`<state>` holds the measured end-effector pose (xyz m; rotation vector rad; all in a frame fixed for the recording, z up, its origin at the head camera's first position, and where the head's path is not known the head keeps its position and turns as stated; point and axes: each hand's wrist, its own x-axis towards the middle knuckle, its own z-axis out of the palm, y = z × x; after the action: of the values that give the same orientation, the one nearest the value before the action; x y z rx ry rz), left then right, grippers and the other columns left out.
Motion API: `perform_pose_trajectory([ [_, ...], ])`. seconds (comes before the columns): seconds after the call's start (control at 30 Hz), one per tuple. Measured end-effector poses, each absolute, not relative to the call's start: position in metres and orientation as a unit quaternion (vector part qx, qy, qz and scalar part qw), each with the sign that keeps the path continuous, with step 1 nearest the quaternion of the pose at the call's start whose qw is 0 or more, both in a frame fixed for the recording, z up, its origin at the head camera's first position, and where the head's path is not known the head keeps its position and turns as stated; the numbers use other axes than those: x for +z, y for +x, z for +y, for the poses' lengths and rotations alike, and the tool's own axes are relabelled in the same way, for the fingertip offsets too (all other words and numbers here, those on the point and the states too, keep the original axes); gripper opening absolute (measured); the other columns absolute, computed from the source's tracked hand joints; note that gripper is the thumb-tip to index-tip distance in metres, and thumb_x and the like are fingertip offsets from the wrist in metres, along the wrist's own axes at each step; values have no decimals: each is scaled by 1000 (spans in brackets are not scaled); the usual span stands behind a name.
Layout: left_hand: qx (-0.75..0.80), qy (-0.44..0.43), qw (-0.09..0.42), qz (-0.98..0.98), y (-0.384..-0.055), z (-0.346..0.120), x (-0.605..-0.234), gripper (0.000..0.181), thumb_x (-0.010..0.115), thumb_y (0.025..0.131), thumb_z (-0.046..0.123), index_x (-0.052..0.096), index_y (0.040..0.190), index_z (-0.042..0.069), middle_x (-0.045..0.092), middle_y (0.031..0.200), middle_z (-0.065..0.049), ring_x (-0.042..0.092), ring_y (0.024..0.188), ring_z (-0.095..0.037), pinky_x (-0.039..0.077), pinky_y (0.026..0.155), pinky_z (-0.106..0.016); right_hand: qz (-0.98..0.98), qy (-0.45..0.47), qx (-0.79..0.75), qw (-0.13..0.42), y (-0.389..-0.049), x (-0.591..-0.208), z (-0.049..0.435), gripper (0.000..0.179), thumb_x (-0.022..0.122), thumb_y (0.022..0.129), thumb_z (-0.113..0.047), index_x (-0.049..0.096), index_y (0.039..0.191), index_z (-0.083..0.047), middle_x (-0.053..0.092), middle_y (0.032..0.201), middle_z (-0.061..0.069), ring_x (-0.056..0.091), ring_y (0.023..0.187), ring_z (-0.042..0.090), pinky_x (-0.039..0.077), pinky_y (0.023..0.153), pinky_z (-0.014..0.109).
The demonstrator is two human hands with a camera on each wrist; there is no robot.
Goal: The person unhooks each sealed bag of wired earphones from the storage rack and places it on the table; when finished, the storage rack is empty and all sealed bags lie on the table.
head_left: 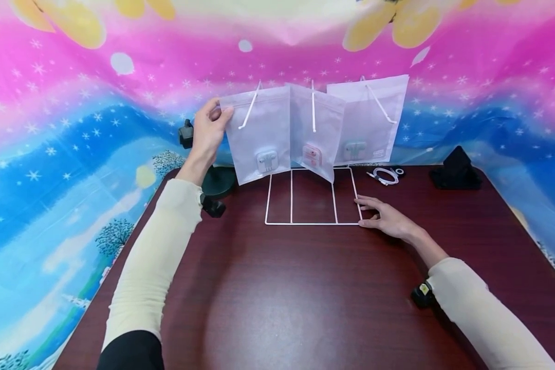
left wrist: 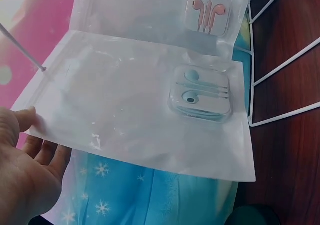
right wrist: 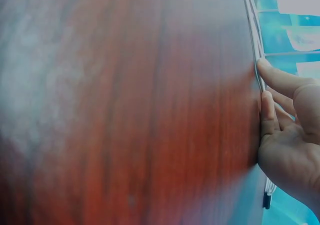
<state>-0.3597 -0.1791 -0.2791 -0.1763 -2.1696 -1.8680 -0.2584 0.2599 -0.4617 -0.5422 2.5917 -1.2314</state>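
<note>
My left hand [head_left: 209,126] pinches the upper left corner of a frosted zip bag [head_left: 259,133] between thumb and fingers. This bag hangs on a white hook and has boxed wired earphones [left wrist: 200,94], pale in colour, inside near its bottom. Beside it hang a middle bag [head_left: 321,121] with pink earphones [head_left: 312,155] and a right bag [head_left: 374,113] with greenish earphones [head_left: 355,150]. Below them, a white wire rack [head_left: 312,224] has its base flat on the table. My right hand [head_left: 388,218] touches the base's right front corner, thumb and fingers fairly straight along the wire.
A coiled white cable [head_left: 384,176] lies right of the rack on the dark wooden table [head_left: 277,288]. Further right stands a black stand [head_left: 457,169]. A dark green round object [head_left: 219,182] sits behind my left forearm. Printed cloth [head_left: 65,128] hangs around the table.
</note>
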Motion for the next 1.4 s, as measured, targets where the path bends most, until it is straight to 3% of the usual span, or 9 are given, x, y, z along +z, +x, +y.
perform_pose_trajectory([
  [0.37,-666,-73,144,-728,-341,-186,-285,31,69,101,32,71,130,21,69,126,-10,63,102,-22,49,87,-34,878,-188,-427,107,-259,-463,261,69,73,99,-13,40,157,0,34,164,22,47,140,40,47,91,20],
  [0.93,-689,-68,153,-705,-306,-187,-290,28,73,99,30,74,123,17,69,112,-5,64,98,-21,54,85,-34,876,-186,-430,111,-258,-462,258,68,72,99,-10,38,157,5,30,164,25,45,140,42,49,100,46],
  [1.4,-699,-58,169,-693,-278,-187,-288,16,75,98,27,75,108,14,68,96,-2,63,82,-16,54,72,-28,878,-181,-429,114,-259,-465,261,68,70,100,-11,38,158,1,31,165,22,43,142,40,46,104,48],
])
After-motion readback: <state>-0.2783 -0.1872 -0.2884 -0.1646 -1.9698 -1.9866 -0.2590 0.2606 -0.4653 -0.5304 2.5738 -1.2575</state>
